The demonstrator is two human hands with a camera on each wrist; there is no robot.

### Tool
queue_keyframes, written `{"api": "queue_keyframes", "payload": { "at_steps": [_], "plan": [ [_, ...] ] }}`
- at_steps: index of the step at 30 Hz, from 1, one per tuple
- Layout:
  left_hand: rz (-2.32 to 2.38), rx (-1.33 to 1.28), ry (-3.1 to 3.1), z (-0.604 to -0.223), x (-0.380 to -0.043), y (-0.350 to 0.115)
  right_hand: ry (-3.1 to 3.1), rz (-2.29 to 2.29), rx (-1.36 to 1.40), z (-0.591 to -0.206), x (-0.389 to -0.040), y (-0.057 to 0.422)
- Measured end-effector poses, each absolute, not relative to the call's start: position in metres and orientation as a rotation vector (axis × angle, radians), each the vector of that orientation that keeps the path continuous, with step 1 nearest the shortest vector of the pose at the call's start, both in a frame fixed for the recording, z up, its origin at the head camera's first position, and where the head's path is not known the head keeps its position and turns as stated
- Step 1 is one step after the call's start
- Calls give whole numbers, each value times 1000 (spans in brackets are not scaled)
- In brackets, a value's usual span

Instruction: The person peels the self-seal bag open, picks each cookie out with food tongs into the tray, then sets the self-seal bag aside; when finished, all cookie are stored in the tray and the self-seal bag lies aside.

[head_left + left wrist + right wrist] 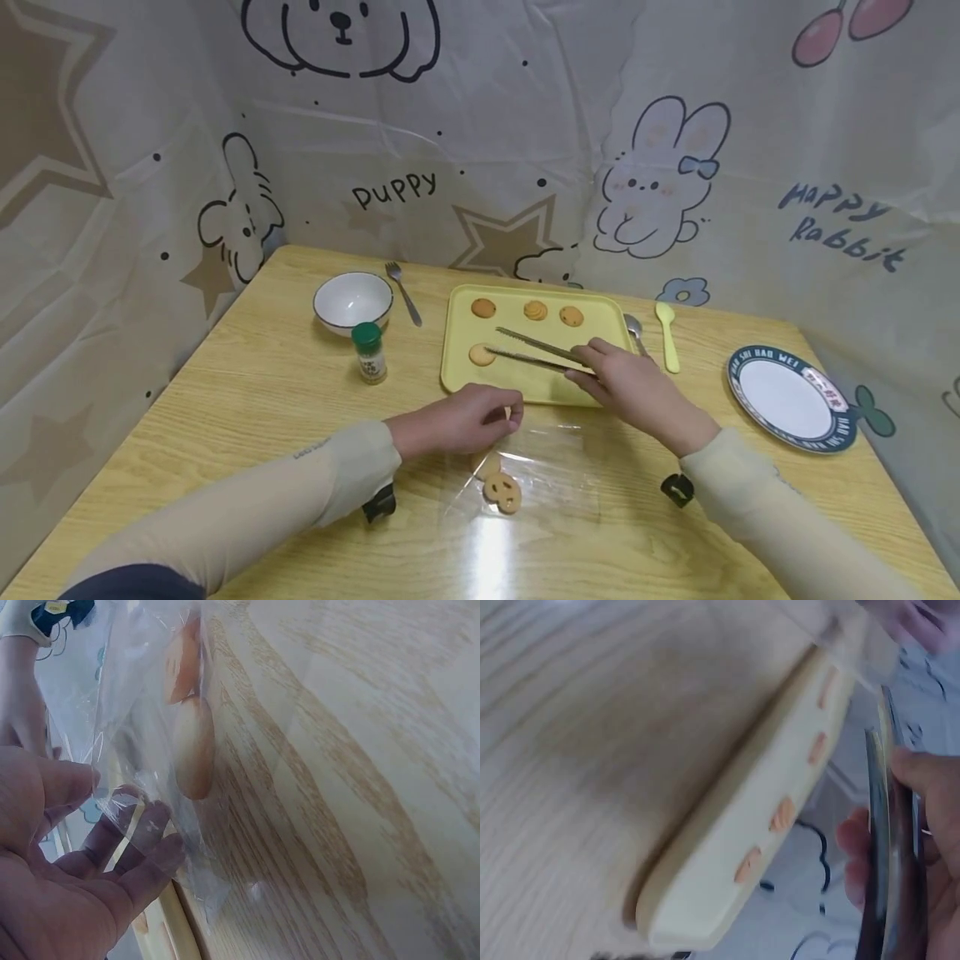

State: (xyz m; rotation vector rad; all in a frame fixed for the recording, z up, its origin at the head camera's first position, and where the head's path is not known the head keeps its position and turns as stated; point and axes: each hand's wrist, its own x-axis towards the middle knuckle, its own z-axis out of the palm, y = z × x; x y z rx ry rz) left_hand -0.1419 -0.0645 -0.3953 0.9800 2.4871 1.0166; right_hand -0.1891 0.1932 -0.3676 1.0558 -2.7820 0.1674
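Note:
My left hand [468,419] pinches the rim of a clear plastic bag [555,475] with thumb and fingers; in the left wrist view the film [131,727] stretches up from the fingertips. Inside the bag lie cookies, among them a pretzel-shaped cookie [502,492]. A pair of metal tongs [540,344] is gripped in my right hand [637,390], arms apart, above a yellow tray [525,390]. One tong tip is over or beside a round pale cookie [482,354]; whether they touch I cannot tell. Along the tray's far side are a brown cookie [483,308], a swirled cookie [535,310] and a speckled cookie [572,316].
Left of the tray stand a white bowl [352,300], a green-capped shaker [370,354] and a fork [405,296]. To its right lie a metal spoon [634,327], a yellow-green spoon [667,337] and a blue-rimmed plate [787,400]. A printed cloth [480,125] hangs behind the table.

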Motion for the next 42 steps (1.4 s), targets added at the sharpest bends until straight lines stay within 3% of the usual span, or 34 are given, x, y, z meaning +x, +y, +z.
{"api": "queue_keyframes", "payload": {
  "at_steps": [11,22,30,42],
  "plan": [
    [1003,953,2487,-394,-143,-65,-3017,918,918,-329,-167,286],
    [1013,971,2481,-393,-144,-65,-3190,1421,1042,-333,-135,358],
    [1023,919,2473,-394,-144,-65,-3269,1634,1249,-353,-132,350],
    [1021,933,2477,-394,-144,-64,-3264,1618,1458,-378,-144,300]
  ]
}}
